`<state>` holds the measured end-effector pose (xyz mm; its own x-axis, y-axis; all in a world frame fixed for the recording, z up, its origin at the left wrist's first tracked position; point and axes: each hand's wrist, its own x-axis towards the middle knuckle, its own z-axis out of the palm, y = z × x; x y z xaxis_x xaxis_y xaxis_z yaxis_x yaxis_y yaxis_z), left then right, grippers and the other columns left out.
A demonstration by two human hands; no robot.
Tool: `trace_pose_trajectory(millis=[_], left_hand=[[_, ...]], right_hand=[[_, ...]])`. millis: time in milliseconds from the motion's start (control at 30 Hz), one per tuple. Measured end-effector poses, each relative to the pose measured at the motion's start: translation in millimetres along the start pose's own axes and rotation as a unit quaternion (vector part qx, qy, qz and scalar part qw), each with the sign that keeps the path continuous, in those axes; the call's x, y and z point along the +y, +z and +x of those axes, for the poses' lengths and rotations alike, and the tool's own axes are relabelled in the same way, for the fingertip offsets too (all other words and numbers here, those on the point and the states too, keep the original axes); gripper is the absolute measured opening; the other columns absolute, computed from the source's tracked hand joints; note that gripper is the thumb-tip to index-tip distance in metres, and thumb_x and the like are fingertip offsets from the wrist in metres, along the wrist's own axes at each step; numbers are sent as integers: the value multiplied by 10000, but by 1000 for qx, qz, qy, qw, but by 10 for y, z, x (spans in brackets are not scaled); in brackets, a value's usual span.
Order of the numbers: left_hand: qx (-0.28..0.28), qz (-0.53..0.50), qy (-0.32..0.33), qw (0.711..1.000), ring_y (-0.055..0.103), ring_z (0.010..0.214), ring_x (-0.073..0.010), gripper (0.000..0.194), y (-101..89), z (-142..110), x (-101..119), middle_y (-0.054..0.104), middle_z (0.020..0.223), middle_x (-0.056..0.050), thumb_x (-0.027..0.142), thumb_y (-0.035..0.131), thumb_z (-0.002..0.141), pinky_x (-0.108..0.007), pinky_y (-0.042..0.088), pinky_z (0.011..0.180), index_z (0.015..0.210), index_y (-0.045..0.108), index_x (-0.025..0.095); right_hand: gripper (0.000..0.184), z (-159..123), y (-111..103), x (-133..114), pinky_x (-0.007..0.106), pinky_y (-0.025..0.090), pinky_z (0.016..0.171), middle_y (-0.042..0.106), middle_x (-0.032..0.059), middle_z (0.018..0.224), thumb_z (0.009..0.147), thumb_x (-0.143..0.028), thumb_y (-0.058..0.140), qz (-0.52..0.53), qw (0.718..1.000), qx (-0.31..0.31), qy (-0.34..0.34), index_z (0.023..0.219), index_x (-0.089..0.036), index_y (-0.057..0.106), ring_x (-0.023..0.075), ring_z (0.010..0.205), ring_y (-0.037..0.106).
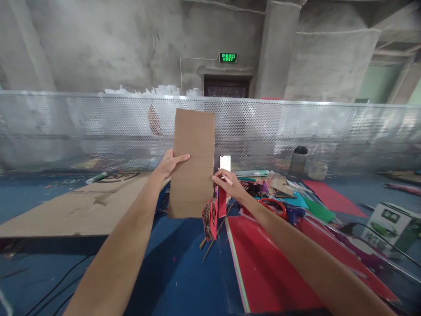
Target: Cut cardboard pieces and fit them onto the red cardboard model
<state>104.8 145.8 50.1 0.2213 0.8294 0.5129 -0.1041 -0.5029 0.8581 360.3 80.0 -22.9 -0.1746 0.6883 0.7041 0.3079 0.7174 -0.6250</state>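
Observation:
Upright in front of me stands a tall, plain piece of brown cardboard (193, 162). My left hand (169, 163) grips its left edge, the thumb lying across the front and the fingers hidden behind. At the right edge, my right hand (228, 182) pinches a slim, pale pink pen (226, 179), its fingertips close to or touching the cardboard. Just below that hand are a red strip (222, 202) and a small bundle of corrugated cardboard pieces with red paper (209, 219). A phone with a lit screen (225, 163) shows behind my right hand.
A large flat cardboard sheet (75, 206) lies left on the blue table (174, 272). Red paper sheets (263, 267), red-handled scissors (274, 207), a glue gun (295, 213), a dark bottle (298, 162) and a printed box (386, 226) are at right. A perforated metal screen (125, 131) stands behind.

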Motion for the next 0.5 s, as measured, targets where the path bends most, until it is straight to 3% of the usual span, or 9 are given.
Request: trace_pose_trajectory(millis=[333,433,500], left_hand=[[-21,-27,-35,999,736,957,-378,551,-14,36,-31,771,1051,-157,308,862,638,-482,604,807,1143,700,160],[-27,-82,-67,994,722,1035,-374,583,-72,17,-110,767,1097,-151,511,791,726,-484,594,855,1200,687,188],[-33,-128,-87,987,700,1097,-387,683,-117,-16,-188,758,1132,-160,710,633,792,-508,585,876,1238,675,195]], right_hand=[[262,28,62,-36,285,414,652,606,-19,687,834,-460,675,-1,999,13,32,786,-204,647,155,661,542],[246,27,68,-60,290,427,673,620,-14,701,829,-451,673,-13,1000,14,25,784,-210,646,164,680,559],[244,22,66,-68,291,433,686,621,-12,706,834,-450,668,-17,1000,14,17,785,-212,645,169,695,564]])
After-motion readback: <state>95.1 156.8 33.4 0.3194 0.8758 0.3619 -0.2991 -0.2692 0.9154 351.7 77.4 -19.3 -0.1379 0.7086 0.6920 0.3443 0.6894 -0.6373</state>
